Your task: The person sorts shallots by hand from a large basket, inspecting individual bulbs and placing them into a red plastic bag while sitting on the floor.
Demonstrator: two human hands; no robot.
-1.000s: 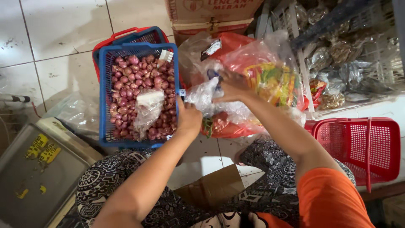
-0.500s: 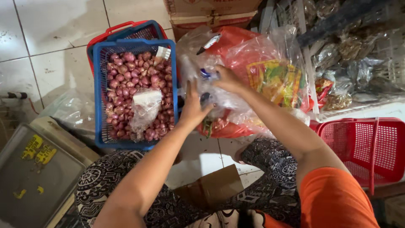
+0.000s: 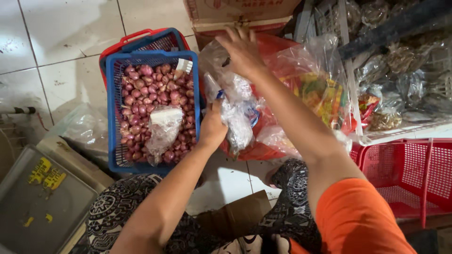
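Left hand [image 3: 213, 128] is clamped on the lower part of a crumpled clear plastic bag [image 3: 238, 117], fingers wrapped around it, thumb side up. Right hand [image 3: 242, 49] is spread open, palm down, pressing or reaching over the upper part of the same bag near its mouth; whether its fingers pinch the film cannot be told. Hands are apart, one low and one high on the bag.

Judgement on handling: the film looks thin and slack, so the lower grip should stay firm while the upper hand gathers the mouth evenly. A one-sided pull would likely bunch or tear it.

The bag is see-through, wrinkled, with a blue patch showing inside; contents too blurred to name. It sits in front of a big red plastic sack [image 3: 278, 94] holding colourful packets, just right of a blue plastic crate [image 3: 112, 94] filled with small red shallots [image 3: 141, 89]. Another clear bag [image 3: 162, 127] lies on top of the shallots.

A red plastic basket [image 3: 409, 174] stands at the right, well apart. A grey metal scale tray [image 3: 33, 202] sits lower left on the tiled floor [image 3: 61, 37].
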